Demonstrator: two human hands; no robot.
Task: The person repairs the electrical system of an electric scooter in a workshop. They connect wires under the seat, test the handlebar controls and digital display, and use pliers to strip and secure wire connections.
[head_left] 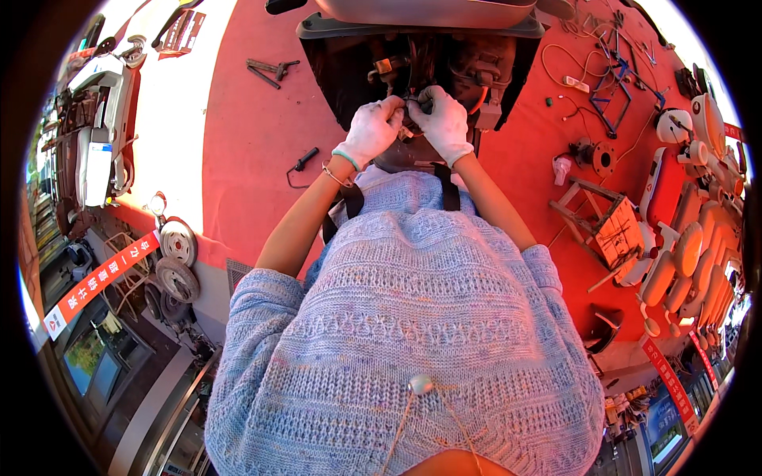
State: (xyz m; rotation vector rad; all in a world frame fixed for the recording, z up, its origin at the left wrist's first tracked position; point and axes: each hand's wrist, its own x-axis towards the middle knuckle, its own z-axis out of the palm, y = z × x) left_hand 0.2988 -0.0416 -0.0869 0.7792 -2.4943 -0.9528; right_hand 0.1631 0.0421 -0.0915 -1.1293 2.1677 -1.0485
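Observation:
Both my hands wear white gloves and meet at the open underside of a vehicle with a dark body panel [325, 59]. My left hand [371, 131] is closed, thumb and fingertips pinched together at the lower end of dark cables [416, 67]. Close beside it, my right hand [443, 123] pinches the same dark strands with bent fingers. The fingertips hide the exact spot they grip. A brassy metal part [385, 67] sits just above my left hand. To the right of the cables is a grey mechanical unit [482, 67], with an orange-red wire [478, 100] beside my right hand.
On the red floor to the left lie a dark metal tool [270, 71] and a black-handled tool [302, 165]. Rightward are a wooden stool [607, 222], a round flanged part [603, 159], a blue metal frame [615, 103] with loose cables, and several seats [686, 250].

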